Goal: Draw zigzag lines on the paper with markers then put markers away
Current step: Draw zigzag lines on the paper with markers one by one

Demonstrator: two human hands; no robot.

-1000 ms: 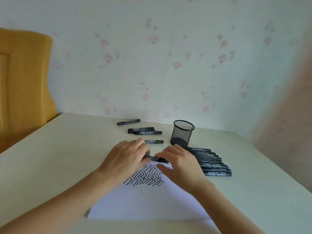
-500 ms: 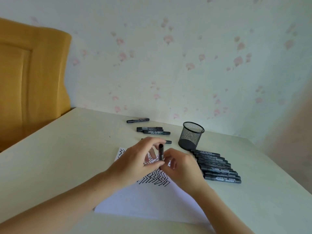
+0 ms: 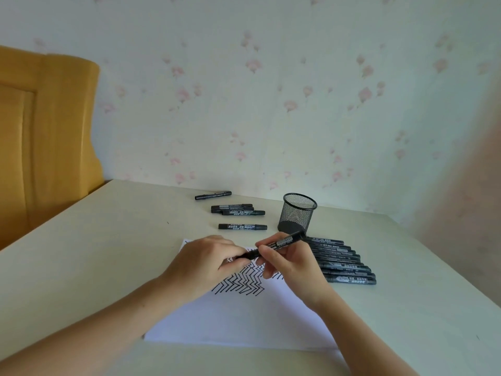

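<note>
A black marker (image 3: pixel 282 243) is held slanted above the white paper (image 3: pixel 238 318), which carries black zigzag lines (image 3: pixel 238 286). My right hand (image 3: pixel 292 270) grips the marker's barrel. My left hand (image 3: pixel 206 264) pinches its lower left end, where the cap sits. Both hands hover over the paper's upper part and hide some of the drawing.
A black mesh pen cup (image 3: pixel 298 213) stands behind the hands. Several black markers (image 3: pixel 341 264) lie in a row right of the paper. More markers (image 3: pixel 238 210) lie scattered farther back on the pale table (image 3: pixel 108 240). A yellow chair back (image 3: pixel 46 137) rises at the left.
The marker went from lying low between both hands, to upright, to slanted with its far end up to the right. Both hands stayed on it above the paper.
</note>
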